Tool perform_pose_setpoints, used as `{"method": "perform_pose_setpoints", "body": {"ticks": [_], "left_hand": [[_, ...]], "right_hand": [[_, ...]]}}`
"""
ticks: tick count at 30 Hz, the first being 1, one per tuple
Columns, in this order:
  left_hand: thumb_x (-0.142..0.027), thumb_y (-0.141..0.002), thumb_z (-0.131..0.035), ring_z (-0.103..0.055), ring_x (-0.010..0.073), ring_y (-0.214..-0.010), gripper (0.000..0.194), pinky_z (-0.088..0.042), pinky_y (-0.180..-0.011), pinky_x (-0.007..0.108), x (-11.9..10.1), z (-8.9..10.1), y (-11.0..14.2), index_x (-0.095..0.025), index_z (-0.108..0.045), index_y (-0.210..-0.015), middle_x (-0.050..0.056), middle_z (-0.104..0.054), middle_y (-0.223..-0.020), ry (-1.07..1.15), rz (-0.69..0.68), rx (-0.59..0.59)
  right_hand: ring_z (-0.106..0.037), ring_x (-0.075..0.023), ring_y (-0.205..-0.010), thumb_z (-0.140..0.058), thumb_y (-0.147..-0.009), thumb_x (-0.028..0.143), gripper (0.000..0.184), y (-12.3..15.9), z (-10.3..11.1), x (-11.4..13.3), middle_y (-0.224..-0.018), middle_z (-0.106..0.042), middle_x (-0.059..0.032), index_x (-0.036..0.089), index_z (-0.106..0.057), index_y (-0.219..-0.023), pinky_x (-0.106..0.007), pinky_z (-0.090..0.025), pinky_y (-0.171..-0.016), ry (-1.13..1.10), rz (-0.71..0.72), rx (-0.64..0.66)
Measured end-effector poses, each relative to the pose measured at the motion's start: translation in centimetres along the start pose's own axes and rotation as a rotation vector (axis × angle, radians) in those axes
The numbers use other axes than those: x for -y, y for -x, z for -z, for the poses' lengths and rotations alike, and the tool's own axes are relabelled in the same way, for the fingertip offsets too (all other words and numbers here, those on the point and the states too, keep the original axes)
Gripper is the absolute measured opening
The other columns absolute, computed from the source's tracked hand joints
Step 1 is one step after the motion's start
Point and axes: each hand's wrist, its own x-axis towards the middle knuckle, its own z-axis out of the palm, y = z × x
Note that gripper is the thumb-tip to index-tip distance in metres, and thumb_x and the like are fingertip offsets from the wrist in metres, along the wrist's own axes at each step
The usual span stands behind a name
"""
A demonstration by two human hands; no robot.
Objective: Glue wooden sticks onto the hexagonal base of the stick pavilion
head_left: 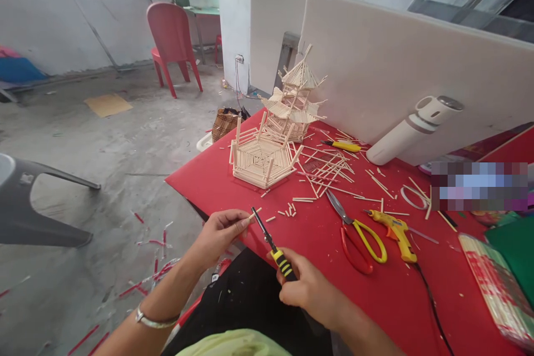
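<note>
My left hand (227, 233) is closed in a pinch on a thin wooden stick (255, 214) near the table's front edge. My right hand (302, 283) grips snips (265, 231) by their black and yellow handles. The dark blades reach up to the stick, at the left fingertips. Beyond my hands stands a hexagonal stick base (262, 164) with short upright posts. Behind it rises a tiered pagoda model (296, 100) made of similar sticks. Short cut pieces (287, 211) lie just past the snips.
Loose sticks (327, 169) lie across the red table (267, 267). To the right are scissors (354, 228), a yellow glue gun (394, 231) with its cord, and a pack of sticks (496, 289). Yellow-handled pliers (342, 146) and a white bottle (413, 128) are farther back.
</note>
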Motion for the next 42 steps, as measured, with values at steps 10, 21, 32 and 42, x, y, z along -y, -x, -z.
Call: {"method": "perform_pose_setpoints", "body": {"ticks": [10,21,32,42], "left_hand": [[-0.057,-0.062,-0.077,-0.031,0.0035,-0.039,0.048,-0.018,-0.038,0.018,0.4,-0.1,-1.4,-0.012,-0.068,-0.078,-0.003,-0.053,-0.054,-0.029,0.093,-0.162],[-0.050,-0.080,-0.059,-0.046,0.0134,-0.052,0.038,-0.032,-0.051,0.024,1.4,0.9,-4.2,-0.016,-0.066,-0.063,-0.002,-0.055,-0.052,-0.624,-0.193,-0.264],[-0.029,-0.093,-0.046,-0.064,0.0197,-0.078,0.028,-0.036,-0.060,0.028,0.2,-2.4,-4.6,-0.024,-0.073,-0.098,0.007,-0.067,-0.098,-1.325,-0.313,-0.304],[-0.017,-0.093,-0.043,-0.067,0.0222,-0.081,0.027,-0.036,-0.058,0.029,0.1,-7.3,-7.1,-0.019,-0.070,-0.089,0.011,-0.068,-0.099,-1.565,-0.323,-0.191]], "right_hand": [[-0.062,-0.0274,-0.101,-0.059,-0.072,0.017,0.063,-1.0,1.4,0.5,-0.114,-0.063,-0.0119,0.019,-0.046,-0.134,-0.034,-0.043,-0.084,0.868,0.097,-0.453],[-0.060,-0.0349,-0.113,-0.059,-0.069,0.029,0.072,-4.6,1.3,3.2,-0.124,-0.060,-0.0180,0.015,-0.046,-0.138,-0.044,-0.042,-0.091,0.924,0.020,-0.398],[-0.058,-0.0324,-0.117,-0.059,-0.072,0.030,0.071,-1.0,3.9,0.7,-0.127,-0.061,-0.0144,0.019,-0.044,-0.141,-0.040,-0.042,-0.093,0.808,-0.064,-0.458],[-0.052,-0.0346,-0.126,-0.054,-0.072,0.029,0.077,2.7,6.8,-3.6,-0.141,-0.052,-0.0175,0.012,-0.039,-0.146,-0.046,-0.040,-0.099,0.724,-0.154,-0.542]]}}
